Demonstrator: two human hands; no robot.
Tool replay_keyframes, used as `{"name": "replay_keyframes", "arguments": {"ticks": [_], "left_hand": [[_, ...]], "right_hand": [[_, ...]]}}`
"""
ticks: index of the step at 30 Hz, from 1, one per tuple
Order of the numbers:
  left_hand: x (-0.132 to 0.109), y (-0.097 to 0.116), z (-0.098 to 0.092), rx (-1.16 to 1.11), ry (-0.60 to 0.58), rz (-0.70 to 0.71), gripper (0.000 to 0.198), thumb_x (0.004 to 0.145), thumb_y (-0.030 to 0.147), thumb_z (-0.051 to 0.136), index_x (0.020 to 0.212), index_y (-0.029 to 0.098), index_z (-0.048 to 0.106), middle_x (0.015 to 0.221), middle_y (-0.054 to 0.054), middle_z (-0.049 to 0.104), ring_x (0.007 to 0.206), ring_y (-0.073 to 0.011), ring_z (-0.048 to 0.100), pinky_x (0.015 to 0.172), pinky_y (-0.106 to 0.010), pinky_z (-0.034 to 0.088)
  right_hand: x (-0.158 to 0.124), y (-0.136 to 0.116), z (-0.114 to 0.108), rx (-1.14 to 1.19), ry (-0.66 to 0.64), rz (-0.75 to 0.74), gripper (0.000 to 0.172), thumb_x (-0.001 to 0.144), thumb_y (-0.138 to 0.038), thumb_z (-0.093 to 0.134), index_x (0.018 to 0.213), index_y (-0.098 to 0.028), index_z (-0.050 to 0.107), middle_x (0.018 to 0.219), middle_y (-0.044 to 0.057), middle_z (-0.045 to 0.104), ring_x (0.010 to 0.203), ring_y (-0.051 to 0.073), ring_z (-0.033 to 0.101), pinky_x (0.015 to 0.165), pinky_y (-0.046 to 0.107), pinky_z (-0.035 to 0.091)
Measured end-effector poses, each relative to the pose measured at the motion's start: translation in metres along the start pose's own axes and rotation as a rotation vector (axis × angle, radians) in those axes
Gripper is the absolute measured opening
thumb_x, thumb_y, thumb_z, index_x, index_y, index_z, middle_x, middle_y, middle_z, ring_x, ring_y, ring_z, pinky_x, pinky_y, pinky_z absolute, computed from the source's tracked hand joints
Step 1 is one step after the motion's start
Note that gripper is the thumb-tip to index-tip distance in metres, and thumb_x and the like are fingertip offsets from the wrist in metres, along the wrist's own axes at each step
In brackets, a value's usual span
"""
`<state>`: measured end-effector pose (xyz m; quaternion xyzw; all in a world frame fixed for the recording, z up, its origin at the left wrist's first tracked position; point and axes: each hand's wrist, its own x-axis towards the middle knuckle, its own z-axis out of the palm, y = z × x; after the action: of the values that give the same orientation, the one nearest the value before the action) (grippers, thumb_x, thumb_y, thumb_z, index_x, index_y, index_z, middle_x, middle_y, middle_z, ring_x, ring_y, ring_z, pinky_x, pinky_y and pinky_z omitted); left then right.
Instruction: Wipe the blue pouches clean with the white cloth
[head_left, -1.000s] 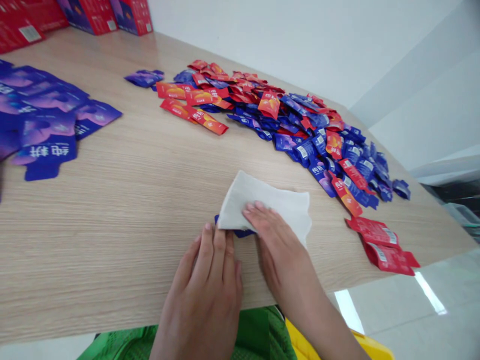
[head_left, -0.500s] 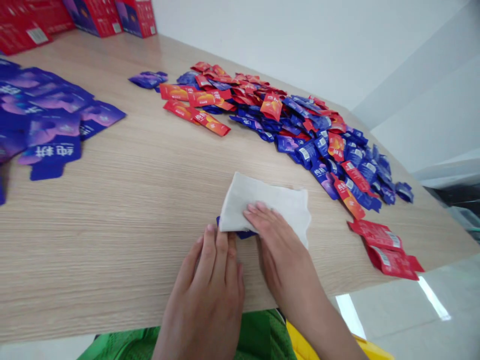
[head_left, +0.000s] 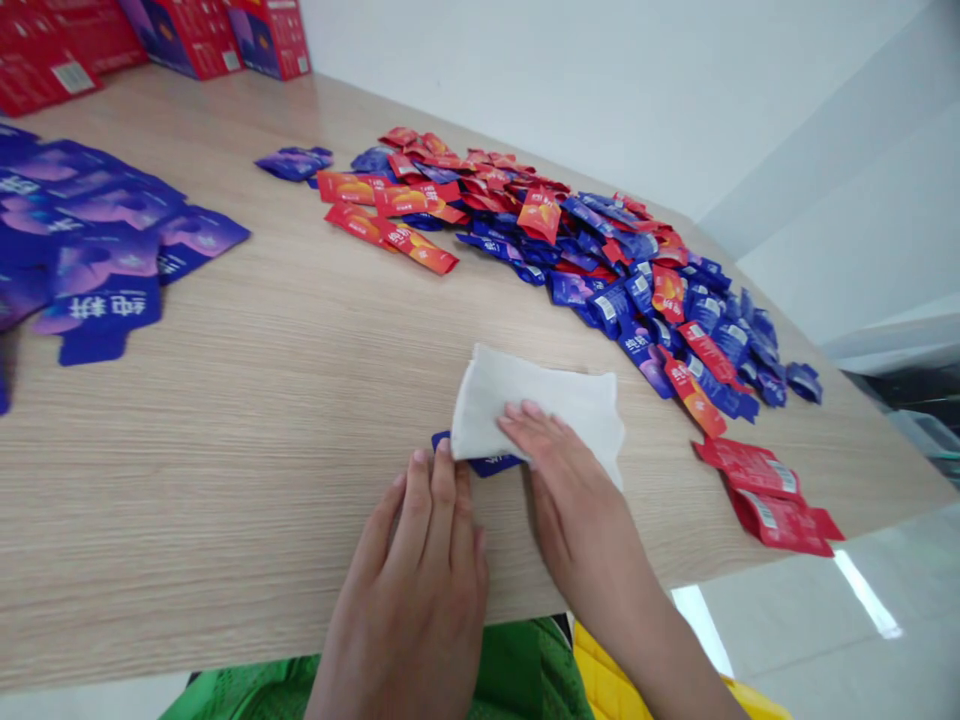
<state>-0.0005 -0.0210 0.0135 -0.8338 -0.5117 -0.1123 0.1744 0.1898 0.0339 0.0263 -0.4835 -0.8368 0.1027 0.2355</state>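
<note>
From where I am standing, the left hand (head_left: pixel 420 570) is resting on the counter (head_left: pixel 262 480), fingers straight and close together, tips at a blue packet (head_left: pixel 495 466). The right hand (head_left: pixel 577 490) is lying flat-fingered on an off-white cloth (head_left: pixel 484 400). The packet is lying flat, a dark strip with pale lettering showing; the cloth is covering the rest. Red packets (head_left: pixel 772 495) are lying at right. Farther out, purple-blue packets (head_left: pixel 97 225) are overlapping at left, a red-and-blue heap (head_left: pixel 577 240) is curving rightward, and boxes (head_left: pixel 202 40) are standing far left.
</note>
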Motion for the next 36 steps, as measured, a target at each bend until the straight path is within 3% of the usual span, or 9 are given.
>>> {"name": "replay_keyframes", "arguments": {"ticks": [5, 7, 10, 12, 17, 21, 25, 30, 36], "left_hand": [[0.001, 0.002, 0.003, -0.004, 0.014, -0.018, 0.058, 0.103, 0.021, 0.043, 0.151, -0.01, 0.05, 0.158, -0.031, 0.058, 0.145, -0.0398, 0.062, 0.111, -0.047, 0.06], [0.0, 0.002, 0.003, 0.005, 0.007, -0.017, 0.058, 0.103, 0.022, 0.044, 0.151, -0.01, 0.05, 0.158, -0.031, 0.058, 0.145, -0.0405, 0.061, 0.111, -0.048, 0.06], [-0.002, 0.001, 0.003, 0.013, -0.022, 0.026, 0.049, 0.101, 0.02, 0.045, 0.14, -0.003, 0.064, 0.144, -0.027, 0.071, 0.139, -0.0429, 0.066, 0.109, -0.052, 0.061], [-0.003, -0.001, 0.003, 0.023, -0.028, 0.042, 0.047, 0.1, 0.02, 0.046, 0.136, -0.002, 0.066, 0.14, -0.026, 0.073, 0.137, -0.0429, 0.067, 0.108, -0.052, 0.062], [-0.005, -0.007, 0.004, 0.027, -0.004, 0.042, 0.06, 0.101, 0.021, 0.045, 0.153, -0.009, 0.048, 0.16, -0.029, 0.057, 0.146, -0.0388, 0.061, 0.109, -0.045, 0.062], [0.005, -0.016, 0.005, -0.029, 0.047, -0.006, 0.051, 0.1, 0.019, 0.045, 0.146, 0.001, 0.06, 0.148, -0.021, 0.071, 0.133, -0.0336, 0.072, 0.101, -0.045, 0.066], [0.03, -0.018, 0.011, -0.097, 0.189, -0.135, 0.053, 0.105, 0.033, 0.045, 0.146, 0.004, 0.061, 0.142, -0.017, 0.076, 0.126, -0.0298, 0.075, 0.094, -0.045, 0.068], [0.051, -0.022, 0.031, -0.026, 0.219, -0.03, 0.042, 0.105, 0.023, 0.045, 0.133, 0.011, 0.073, 0.132, -0.012, 0.081, 0.119, -0.0287, 0.076, 0.096, -0.045, 0.065], [0.048, -0.038, 0.045, 0.019, 0.195, 0.085, 0.047, 0.099, 0.007, 0.048, 0.137, 0.02, 0.072, 0.133, -0.006, 0.08, 0.115, -0.028, 0.076, 0.093, -0.044, 0.063]], "right_hand": [[-0.011, 0.025, -0.014, -0.077, 0.145, 0.243, 0.048, 0.11, -0.015, 0.043, 0.155, -0.019, 0.06, 0.159, 0.012, 0.064, 0.15, 0.026, 0.059, 0.125, 0.053, 0.051], [-0.008, 0.016, -0.015, -0.028, 0.138, 0.18, 0.05, 0.11, -0.013, 0.043, 0.157, -0.022, 0.057, 0.161, 0.009, 0.063, 0.152, 0.023, 0.057, 0.126, 0.05, 0.051], [0.001, -0.003, -0.009, 0.076, -0.014, -0.063, 0.061, 0.106, -0.001, 0.039, 0.16, -0.025, 0.054, 0.164, 0.003, 0.06, 0.157, 0.015, 0.05, 0.132, 0.043, 0.043], [0.005, -0.006, -0.005, 0.07, -0.072, -0.114, 0.064, 0.102, 0.003, 0.038, 0.158, -0.024, 0.056, 0.163, 0.003, 0.061, 0.158, 0.015, 0.049, 0.135, 0.043, 0.038], [-0.002, 0.026, -0.005, -0.062, 0.118, 0.171, 0.051, 0.106, -0.01, 0.042, 0.154, -0.017, 0.061, 0.159, 0.013, 0.064, 0.151, 0.025, 0.058, 0.128, 0.052, 0.048], [-0.009, 0.04, -0.007, -0.054, 0.165, 0.254, 0.05, 0.109, -0.017, 0.041, 0.154, -0.019, 0.062, 0.159, 0.013, 0.063, 0.15, 0.027, 0.06, 0.125, 0.055, 0.05], [-0.008, 0.037, -0.003, 0.03, 0.217, 0.298, 0.047, 0.111, -0.024, 0.041, 0.152, -0.021, 0.065, 0.157, 0.011, 0.066, 0.146, 0.026, 0.063, 0.124, 0.052, 0.052], [-0.004, 0.034, -0.002, 0.14, 0.284, 0.341, 0.045, 0.113, -0.03, 0.041, 0.148, -0.023, 0.07, 0.15, 0.008, 0.072, 0.141, 0.025, 0.068, 0.121, 0.047, 0.055], [-0.003, 0.037, -0.004, 0.291, 0.455, 0.46, 0.044, 0.115, -0.04, 0.044, 0.149, -0.027, 0.069, 0.154, 0.006, 0.069, 0.148, 0.026, 0.062, 0.125, 0.047, 0.049]]}}
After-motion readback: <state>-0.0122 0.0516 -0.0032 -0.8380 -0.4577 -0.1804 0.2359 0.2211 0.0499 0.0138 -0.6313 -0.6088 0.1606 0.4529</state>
